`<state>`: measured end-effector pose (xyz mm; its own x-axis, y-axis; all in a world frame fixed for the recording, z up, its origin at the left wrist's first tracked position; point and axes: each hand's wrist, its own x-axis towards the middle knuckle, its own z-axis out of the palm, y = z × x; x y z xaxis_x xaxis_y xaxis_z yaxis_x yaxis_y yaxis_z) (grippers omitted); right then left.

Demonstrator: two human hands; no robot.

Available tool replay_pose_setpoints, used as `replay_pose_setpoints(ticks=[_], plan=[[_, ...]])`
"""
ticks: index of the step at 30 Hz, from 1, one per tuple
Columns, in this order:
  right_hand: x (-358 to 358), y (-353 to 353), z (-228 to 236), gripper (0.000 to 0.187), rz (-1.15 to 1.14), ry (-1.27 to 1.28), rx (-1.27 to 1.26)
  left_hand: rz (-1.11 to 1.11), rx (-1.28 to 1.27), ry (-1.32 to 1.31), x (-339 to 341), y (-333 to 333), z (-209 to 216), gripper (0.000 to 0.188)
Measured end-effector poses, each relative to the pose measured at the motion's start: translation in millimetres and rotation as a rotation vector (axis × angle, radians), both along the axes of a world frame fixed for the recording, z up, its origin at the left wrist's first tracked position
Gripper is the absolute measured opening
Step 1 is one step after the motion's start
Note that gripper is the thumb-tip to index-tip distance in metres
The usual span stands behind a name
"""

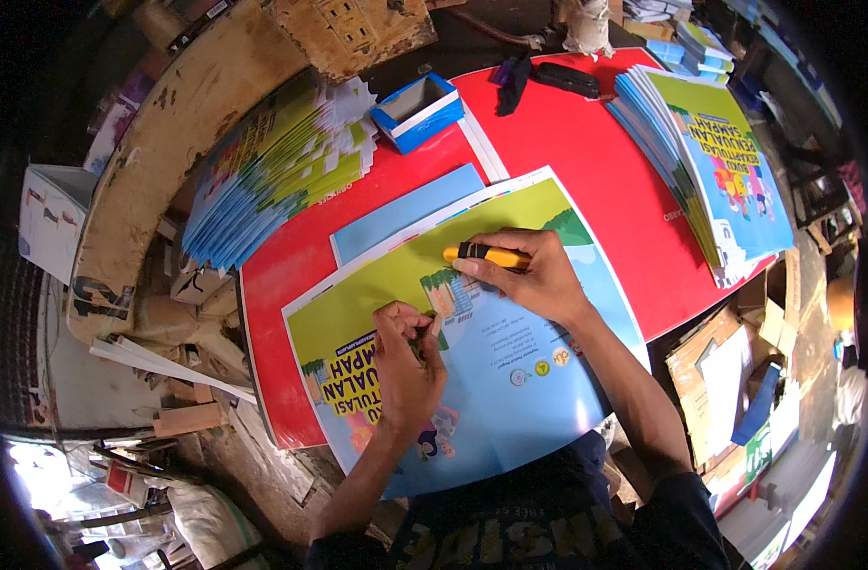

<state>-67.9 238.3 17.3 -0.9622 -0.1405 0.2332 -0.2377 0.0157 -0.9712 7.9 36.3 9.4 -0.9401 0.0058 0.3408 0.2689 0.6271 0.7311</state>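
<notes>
Right hand [534, 275] gripping yellow-black cutter [486, 255], fingers wrapped tight, tip pointing left over open book cover [510, 370]. Left hand [407, 359] curled, fingertips pinched down on cover near its fold, can't tell if we're holding anything small. Cover lies flat on red sheet [586, 161] right in front of us. Fanned booklet stack [273, 171] far left, another stack [714, 166] far right, blue box [418, 112] up top.
</notes>
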Motion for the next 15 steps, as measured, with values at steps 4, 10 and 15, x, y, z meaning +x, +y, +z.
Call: replay_pose_setpoints(ticks=[4, 10, 15], plan=[[-1, 1, 0, 0.030, -0.026, 0.032, 0.063, 0.048, 0.101, -0.146, -2, 3, 6, 0.032], [0, 4, -3, 0.029, -0.033, 0.054, 0.091, -0.120, 0.102, -0.053, -9, -15, 3, 0.029], [1, 7, -2, 0.030, -0.018, 0.044, 0.077, -0.018, 0.021, -0.139, -2, -11, 19, 0.017]])
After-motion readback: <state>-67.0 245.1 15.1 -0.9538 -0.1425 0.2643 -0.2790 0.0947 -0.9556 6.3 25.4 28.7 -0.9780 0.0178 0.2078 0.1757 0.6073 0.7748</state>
